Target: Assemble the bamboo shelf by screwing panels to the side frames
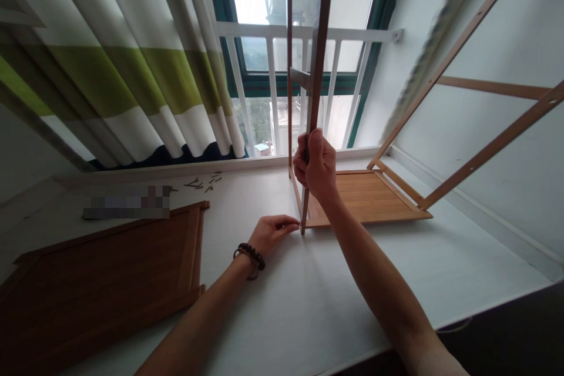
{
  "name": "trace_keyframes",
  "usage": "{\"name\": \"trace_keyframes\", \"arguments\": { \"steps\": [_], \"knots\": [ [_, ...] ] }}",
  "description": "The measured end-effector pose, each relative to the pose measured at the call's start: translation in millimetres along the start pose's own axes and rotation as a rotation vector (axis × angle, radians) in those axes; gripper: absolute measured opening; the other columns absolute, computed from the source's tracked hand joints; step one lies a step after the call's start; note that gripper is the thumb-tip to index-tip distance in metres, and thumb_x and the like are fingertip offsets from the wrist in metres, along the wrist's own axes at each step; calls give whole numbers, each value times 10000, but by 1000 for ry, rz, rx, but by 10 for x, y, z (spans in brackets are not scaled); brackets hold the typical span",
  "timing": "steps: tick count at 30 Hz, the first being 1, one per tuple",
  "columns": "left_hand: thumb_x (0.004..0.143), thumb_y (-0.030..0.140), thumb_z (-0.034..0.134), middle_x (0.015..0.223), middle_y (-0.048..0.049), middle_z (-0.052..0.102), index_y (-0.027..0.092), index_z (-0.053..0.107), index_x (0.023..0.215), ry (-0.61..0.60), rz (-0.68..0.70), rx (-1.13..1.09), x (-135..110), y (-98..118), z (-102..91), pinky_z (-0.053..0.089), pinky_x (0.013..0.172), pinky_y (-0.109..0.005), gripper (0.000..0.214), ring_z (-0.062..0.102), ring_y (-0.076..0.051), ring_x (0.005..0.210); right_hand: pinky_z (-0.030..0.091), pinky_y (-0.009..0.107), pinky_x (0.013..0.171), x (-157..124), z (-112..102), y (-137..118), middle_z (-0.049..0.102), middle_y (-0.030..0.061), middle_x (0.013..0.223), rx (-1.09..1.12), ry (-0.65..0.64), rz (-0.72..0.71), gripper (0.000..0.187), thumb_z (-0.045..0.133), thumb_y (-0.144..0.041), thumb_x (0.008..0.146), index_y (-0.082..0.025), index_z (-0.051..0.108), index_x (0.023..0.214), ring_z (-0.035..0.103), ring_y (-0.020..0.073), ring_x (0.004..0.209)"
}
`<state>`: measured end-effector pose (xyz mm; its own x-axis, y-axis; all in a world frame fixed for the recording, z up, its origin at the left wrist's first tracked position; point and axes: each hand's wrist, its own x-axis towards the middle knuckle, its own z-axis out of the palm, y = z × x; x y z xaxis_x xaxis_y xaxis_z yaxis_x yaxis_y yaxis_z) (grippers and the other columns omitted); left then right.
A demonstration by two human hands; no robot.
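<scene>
My right hand is wrapped round the near post of an upright wooden side frame. The foot of that post meets the left end of a wooden shelf panel lying low over the white surface. My left hand, with dark beads at the wrist, pinches at the post's lower end, on its left side. Whatever sits between those fingertips is too small to make out, possibly a screw. A second wooden side frame stands at the panel's right end, leaning outward toward the wall.
On the left lie dark wooden panels, with a blurred-out flat item behind them. Several small screws are scattered near the window ledge. A striped curtain and white railing stand behind. The white surface ends at a front edge.
</scene>
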<state>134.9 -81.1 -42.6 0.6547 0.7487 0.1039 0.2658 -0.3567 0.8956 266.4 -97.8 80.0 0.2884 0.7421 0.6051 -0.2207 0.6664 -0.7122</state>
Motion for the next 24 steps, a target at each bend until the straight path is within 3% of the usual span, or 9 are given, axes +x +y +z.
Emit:
{"name": "trace_keyframes", "arguments": {
  "steps": [4, 7, 11, 14, 20, 24],
  "knots": [
    [681, 329, 690, 726, -34, 699, 151, 698, 841, -53, -99, -177, 141, -44, 42, 483, 642, -264, 240, 615, -147, 674, 200, 162, 265, 4, -15, -4, 307, -92, 450, 3, 2, -13, 415, 414, -596, 842, -214, 417, 680, 263, 30, 323],
    [631, 316, 738, 783, -48, 696, 138, 641, 886, -148, -128, -327, 249, -40, 46, 487, 572, -258, 326, 623, -149, 672, 215, 160, 275, 4, -25, -25, 294, -91, 462, -17, -10, -26, 416, 429, -594, 835, -214, 405, 667, 267, 30, 331],
    [626, 278, 766, 965, -74, 693, 172, 518, 965, -315, -71, -505, 350, 14, 42, 507, 735, -324, 433, 646, -197, 889, 230, 167, 281, 14, -47, -88, 275, -88, 462, -59, -21, -36, 426, 410, -612, 833, -220, 400, 665, 269, 38, 337],
    [659, 280, 752, 941, -71, 703, 186, 459, 955, -391, -55, -538, 408, 42, 54, 481, 804, -366, 426, 656, -197, 878, 218, 182, 275, 33, -89, -144, 256, -85, 456, -84, -9, -22, 427, 382, -619, 843, -228, 402, 672, 244, 45, 325],
    [638, 280, 767, 838, -47, 709, 188, 422, 884, -400, -56, -514, 504, 31, 142, 484, 725, -336, 433, 666, -184, 770, 181, 199, 265, 65, -228, -176, 237, -81, 467, -144, 42, 32, 448, 329, -650, 843, -236, 405, 691, 207, 50, 311],
    [645, 278, 755, 846, -43, 705, 171, 473, 869, -329, -46, -495, 494, -19, 188, 487, 752, -335, 376, 663, -175, 782, 178, 200, 265, 70, -290, -152, 247, -84, 461, -95, 47, 44, 455, 324, -660, 838, -236, 395, 689, 206, 51, 305]
  ]
}}
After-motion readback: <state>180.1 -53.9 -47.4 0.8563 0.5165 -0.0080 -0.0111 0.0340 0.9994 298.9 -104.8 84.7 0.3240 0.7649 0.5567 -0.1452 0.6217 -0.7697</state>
